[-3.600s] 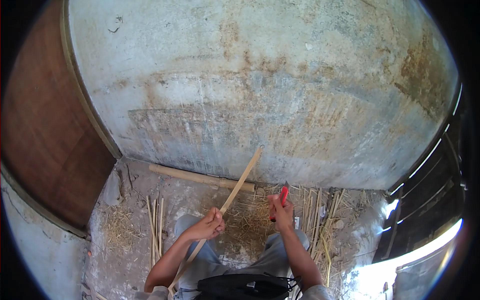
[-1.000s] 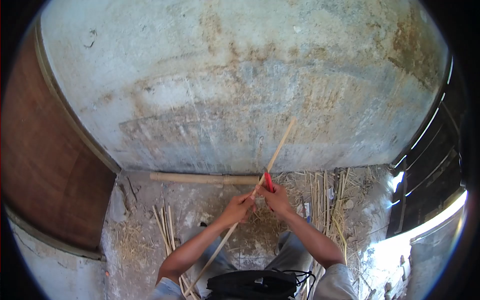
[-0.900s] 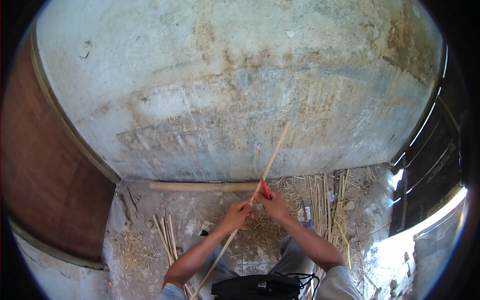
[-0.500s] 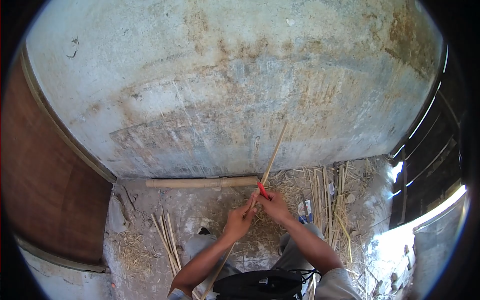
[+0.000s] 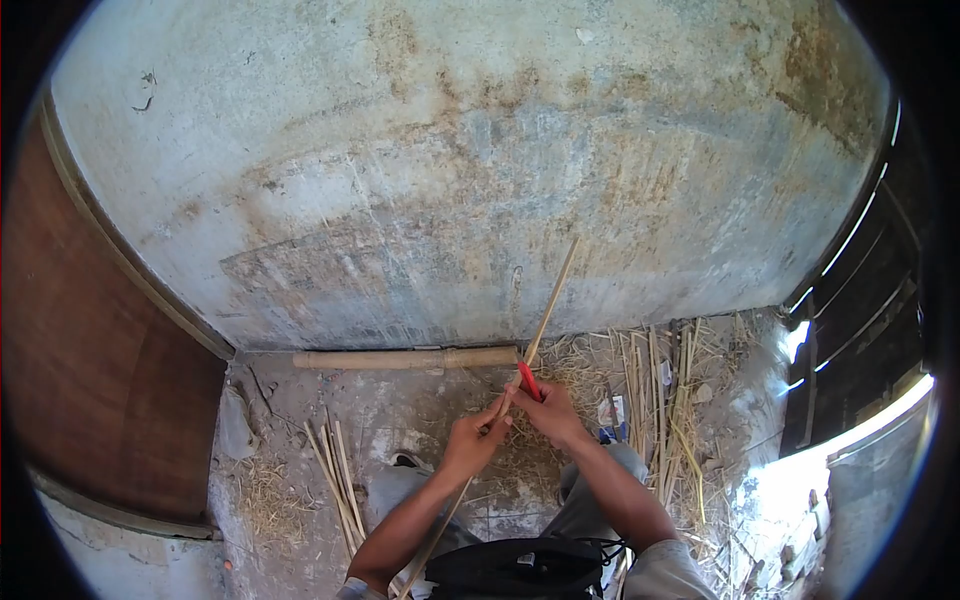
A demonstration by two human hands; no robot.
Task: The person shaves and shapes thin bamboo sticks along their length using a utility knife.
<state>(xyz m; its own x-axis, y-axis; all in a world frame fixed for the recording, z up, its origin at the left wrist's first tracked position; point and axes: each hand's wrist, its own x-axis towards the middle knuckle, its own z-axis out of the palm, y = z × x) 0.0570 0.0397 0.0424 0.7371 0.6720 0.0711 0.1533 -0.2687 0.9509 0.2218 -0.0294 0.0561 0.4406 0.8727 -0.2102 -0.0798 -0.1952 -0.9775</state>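
A long, thin bamboo strip slants from my lap up toward the wall. My left hand is closed around it below its middle. Just right of that, my right hand grips a red cutter knife, whose tip end lies against the strip. The fingertips of both hands nearly touch on the strip. The strip's lower part passes under my left forearm.
A bamboo pole lies along the foot of the stained wall. Cut strips lie at the left and right, among shavings. A brown door panel stands at the left, dark slats at the right.
Since 3.6 seconds ago, the right hand has brought the red knife over to the strip beside the left hand. Over the last half second, the hands have barely moved.
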